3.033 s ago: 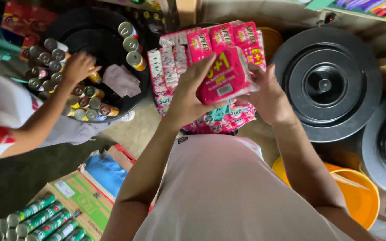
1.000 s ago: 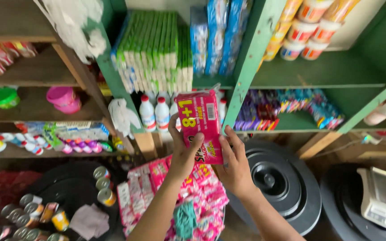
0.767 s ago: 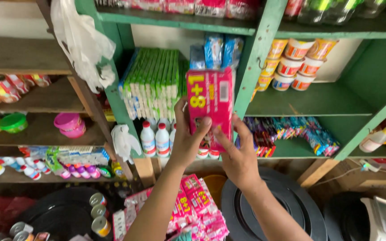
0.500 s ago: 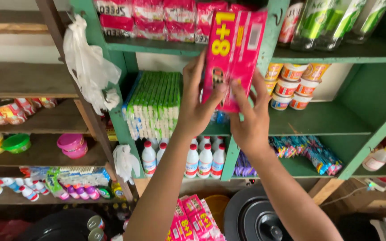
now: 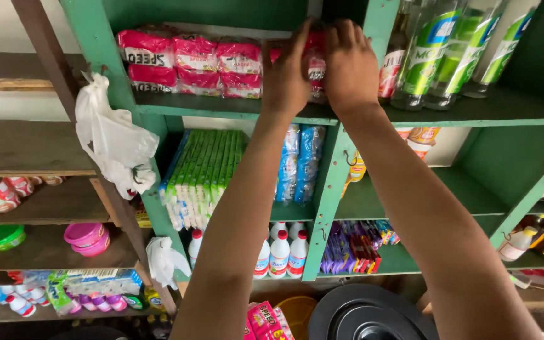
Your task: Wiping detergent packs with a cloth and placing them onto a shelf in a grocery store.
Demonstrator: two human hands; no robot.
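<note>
- Mostly hidden, the pink pack (image 5: 315, 63) stood on the top green shelf (image 5: 234, 108), only a glossy strip showing between the hands.
- Half a second earlier it was held up in the open air; now it sat in the row.
- Left of it, pink packets (image 5: 190, 66) lay stacked, and the left hand (image 5: 288, 72) and right hand (image 5: 351, 63) pressed the pack from both sides.
- Further right stood green-labelled bottles (image 5: 432, 53).

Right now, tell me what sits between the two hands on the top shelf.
In the head view, a pink packet sits between the left hand and the right hand, both touching it, beside the row of pink packets.
</note>
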